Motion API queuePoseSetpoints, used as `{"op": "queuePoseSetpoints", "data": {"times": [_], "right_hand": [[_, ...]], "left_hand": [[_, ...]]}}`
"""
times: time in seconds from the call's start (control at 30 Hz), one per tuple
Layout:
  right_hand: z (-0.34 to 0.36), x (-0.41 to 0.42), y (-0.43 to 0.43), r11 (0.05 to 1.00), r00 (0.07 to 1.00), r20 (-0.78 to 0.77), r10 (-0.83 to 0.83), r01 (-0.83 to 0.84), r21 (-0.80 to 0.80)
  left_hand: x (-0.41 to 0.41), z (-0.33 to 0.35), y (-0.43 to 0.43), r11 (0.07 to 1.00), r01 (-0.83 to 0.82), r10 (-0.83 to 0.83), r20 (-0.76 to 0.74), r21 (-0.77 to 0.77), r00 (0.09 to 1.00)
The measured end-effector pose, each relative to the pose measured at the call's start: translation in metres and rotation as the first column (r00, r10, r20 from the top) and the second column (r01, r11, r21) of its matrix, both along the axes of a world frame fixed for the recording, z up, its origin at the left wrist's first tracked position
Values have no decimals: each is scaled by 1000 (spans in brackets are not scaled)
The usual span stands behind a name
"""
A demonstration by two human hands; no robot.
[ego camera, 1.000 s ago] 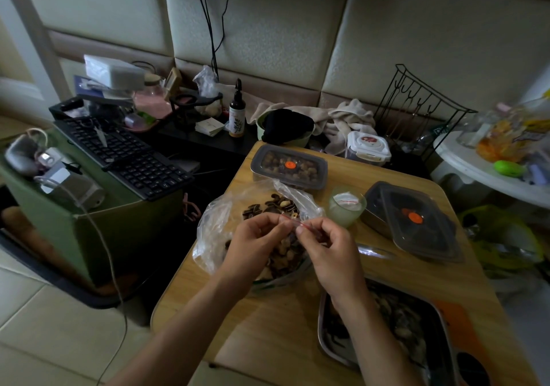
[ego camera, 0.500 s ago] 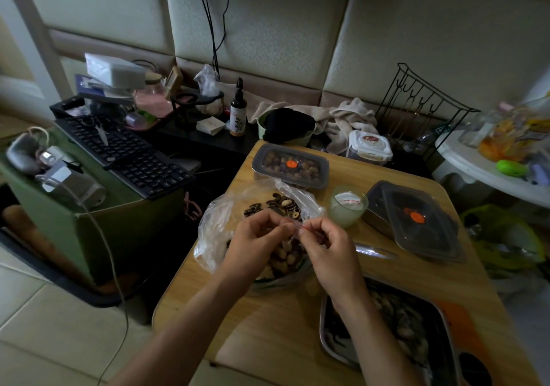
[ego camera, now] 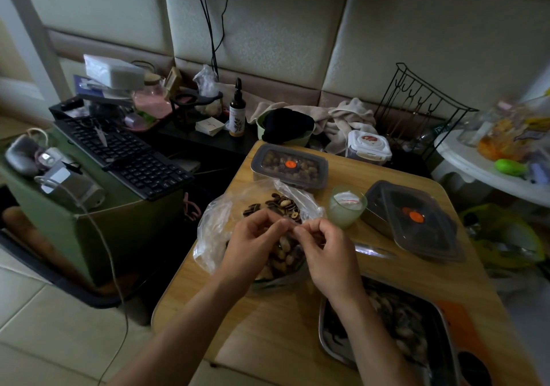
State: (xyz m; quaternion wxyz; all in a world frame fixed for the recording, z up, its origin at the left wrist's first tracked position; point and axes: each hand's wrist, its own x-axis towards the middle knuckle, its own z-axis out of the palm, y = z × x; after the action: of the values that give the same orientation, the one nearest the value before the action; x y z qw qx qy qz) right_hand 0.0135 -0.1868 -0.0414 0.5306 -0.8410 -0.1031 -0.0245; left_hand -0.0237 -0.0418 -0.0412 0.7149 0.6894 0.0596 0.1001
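Hardly anything shifts: our left hand (ego camera: pixel 253 244) and right hand (ego camera: pixel 329 253) still pinch one small seed (ego camera: pixel 290 227) between curled fingers (ego camera: pixel 269 218) above the seed bag (ego camera: pixel 214 231) on the bench (ego camera: pixel 268 326).

The tiny piece (ego camera: pixel 291 226) pinched between the fingertips of the left grip (ego camera: pixel 253 244) and right grip (ego camera: pixel 330 254) is too small to identify. Both cover the near half of the crumpled clear plastic bag (ego camera: pixel 214 231) of nuts. The rectangular steel tray (ego camera: pixel 322 332) on the wooden desk (ego camera: pixel 268 326) runs off the bottom edge, its dark contents blurred. The smoky lidded container (ego camera: pixel 431 231) hides its contents. Clutter on the white round table (ego camera: pixel 458 159) is smeared and cut off at the right edge.
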Motion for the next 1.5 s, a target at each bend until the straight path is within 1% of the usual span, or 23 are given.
{"op": "queuePoseSetpoints", "data": {"times": [0.1,0.23,0.3,0.4,0.47,0.53,0.57,0.63,0.7,0.77,0.9,1.03,1.1,1.2,1.3,1.33,1.37,1.4,1.43,1.47,1.5], "right_hand": [[3,-3,2,1000,1000,14,-19,19,-7],[7,-5,3,998,997,34,-65,66,-5],[8,-5,2,998,999,25,-39,38,40],[7,-5,-1,995,999,34,11,-14,97],[4,-4,-5,992,999,35,-2,-3,129],[3,-3,-8,983,999,11,-37,34,178],[4,-2,-10,980,998,-2,-55,55,191],[5,-2,-14,980,996,4,-86,84,180],[7,-4,-17,987,995,55,-85,76,143],[8,-6,-20,995,994,97,-46,37,96],[12,-8,-28,999,993,114,14,-19,44],[19,-16,-39,994,989,105,106,-107,2],[21,-21,-47,986,982,93,165,-164,-17],[25,-29,-60,971,970,35,239,-239,-19],[27,-34,-74,970,972,38,233,-229,-83],[27,-35,-80,968,972,37,230,-225,-107],[27,-36,-87,965,972,32,235,-229,-127],[27,-36,-94,959,969,17,247,-242,-150],[26,-36,-101,947,964,-16,267,-266,-179],[27,-36,-109,930,954,-65,292,-299,-212],[27,-38,-116,908,941,-116,318,-337,-250]], "left_hand": [[2,-1,1,1000,-26,26,3,8,1000],[4,-1,1,997,-75,74,-7,-35,997],[4,-1,0,996,-79,79,-13,-45,997],[1,3,-1,995,-73,69,-66,-69,995],[-1,8,1,999,3,-7,-79,-52,997],[-4,9,3,986,155,-157,-26,-56,987],[-6,9,3,976,216,-216,5,-34,976],[-8,9,2,962,263,-267,47,76,962],[-9,10,-2,946,235,-256,69,221,964],[-10,13,-6,938,193,-226,85,287,971],[-15,21,-13,964,99,-123,86,246,989],[-20,23,-21,982,46,-59,69,183,996],[-23,25,-26,991,56,-64,59,125,996],[-25,23,-34,996,68,-70,42,61,997],[-29,21,-47,995,95,-95,-20,12,995],[-31,21,-52,994,101,-100,-38,27,994],[-32,20,-55,989,93,-90,-30,115,995],[-33,18,-57,956,62,-70,16,288,997],[-33,15,-58,880,20,-68,84,474,994],[-33,11,-59,785,-18,-88,140,619,986],[-33,7,-61,714,-46,-102,168,699,980]]}}
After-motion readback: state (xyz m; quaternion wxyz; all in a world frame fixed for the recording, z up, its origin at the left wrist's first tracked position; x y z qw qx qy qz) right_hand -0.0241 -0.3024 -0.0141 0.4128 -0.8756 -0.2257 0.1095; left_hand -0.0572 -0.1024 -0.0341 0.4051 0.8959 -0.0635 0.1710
